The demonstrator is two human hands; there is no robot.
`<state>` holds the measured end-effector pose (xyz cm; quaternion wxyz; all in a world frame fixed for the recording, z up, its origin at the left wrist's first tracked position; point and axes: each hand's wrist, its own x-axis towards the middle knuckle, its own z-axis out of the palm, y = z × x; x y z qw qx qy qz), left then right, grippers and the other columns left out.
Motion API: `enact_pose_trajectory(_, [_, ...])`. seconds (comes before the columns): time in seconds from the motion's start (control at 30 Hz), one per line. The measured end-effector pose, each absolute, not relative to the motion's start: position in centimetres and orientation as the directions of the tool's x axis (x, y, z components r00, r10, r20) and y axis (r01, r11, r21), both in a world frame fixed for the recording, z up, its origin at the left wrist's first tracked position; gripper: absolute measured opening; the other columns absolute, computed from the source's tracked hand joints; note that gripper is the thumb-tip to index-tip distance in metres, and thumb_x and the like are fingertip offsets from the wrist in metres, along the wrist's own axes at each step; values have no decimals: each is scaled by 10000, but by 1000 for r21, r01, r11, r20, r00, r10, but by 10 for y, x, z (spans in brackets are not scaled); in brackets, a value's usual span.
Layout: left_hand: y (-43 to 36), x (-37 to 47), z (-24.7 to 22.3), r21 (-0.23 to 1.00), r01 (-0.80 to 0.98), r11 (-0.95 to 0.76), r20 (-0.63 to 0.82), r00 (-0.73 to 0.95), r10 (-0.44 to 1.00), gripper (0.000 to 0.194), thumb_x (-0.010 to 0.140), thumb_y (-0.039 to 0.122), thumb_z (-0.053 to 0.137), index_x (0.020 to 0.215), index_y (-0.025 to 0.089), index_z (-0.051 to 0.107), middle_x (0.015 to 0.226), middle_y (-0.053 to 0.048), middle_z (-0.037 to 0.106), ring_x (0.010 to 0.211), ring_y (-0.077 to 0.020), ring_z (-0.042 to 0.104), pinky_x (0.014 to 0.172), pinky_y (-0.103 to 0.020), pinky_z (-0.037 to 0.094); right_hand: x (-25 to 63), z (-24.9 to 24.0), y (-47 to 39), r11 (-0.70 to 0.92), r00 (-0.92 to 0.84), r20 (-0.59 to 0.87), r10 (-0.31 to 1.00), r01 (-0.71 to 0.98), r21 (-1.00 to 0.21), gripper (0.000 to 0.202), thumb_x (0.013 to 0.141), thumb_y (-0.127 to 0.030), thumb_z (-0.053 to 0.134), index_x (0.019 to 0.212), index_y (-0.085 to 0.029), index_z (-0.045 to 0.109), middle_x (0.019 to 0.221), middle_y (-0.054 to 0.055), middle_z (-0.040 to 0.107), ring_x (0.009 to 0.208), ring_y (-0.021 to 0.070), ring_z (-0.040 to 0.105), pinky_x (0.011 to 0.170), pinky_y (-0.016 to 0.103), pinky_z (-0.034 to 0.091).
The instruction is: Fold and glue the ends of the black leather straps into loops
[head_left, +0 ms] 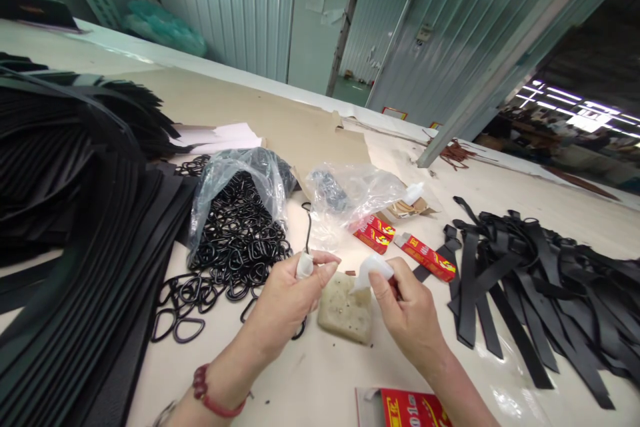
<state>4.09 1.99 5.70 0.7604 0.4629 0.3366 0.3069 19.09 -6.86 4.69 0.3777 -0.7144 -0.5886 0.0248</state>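
Note:
My right hand is closed around a small white glue bottle, its pointed nozzle tilted down and left over a yellowish block. Left of the block, my left hand is pinched, thumb and forefinger nearly together. A white piece shows at its fingers; whether it is a cap or a finger wrap, I cannot tell. A thin black rod-like piece rises just above it. Black D-rings spill from a clear plastic bag beside that hand.
Long black straps are stacked at left. Short black straps lie heaped at right. Red glue boxes and another clear bag lie beyond my hands. A red box is at the near edge. A post stands behind.

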Motion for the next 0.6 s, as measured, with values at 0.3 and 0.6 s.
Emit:
enact_pose_trajectory(0.3, [20, 40, 54, 913, -158, 376, -220, 585, 780, 314, 682, 381, 662, 830, 106, 622, 416, 98, 376, 403, -46, 287, 409, -179, 214, 190, 50, -70, 29, 255, 475, 842, 858, -512, 166, 873, -233, 436, 715, -214, 388, 518, -95, 284, 415, 72, 314, 412, 186, 261])
enact_pose_trajectory(0.6, [20, 41, 54, 915, -140, 378, -235, 576, 783, 334, 653, 401, 688, 812, 112, 632, 421, 92, 372, 408, -50, 274, 410, -183, 204, 191, 51, -71, -61, 402, 429, 809, 783, -619, 199, 869, -305, 421, 693, -220, 387, 519, -83, 315, 436, 86, 336, 418, 199, 285])
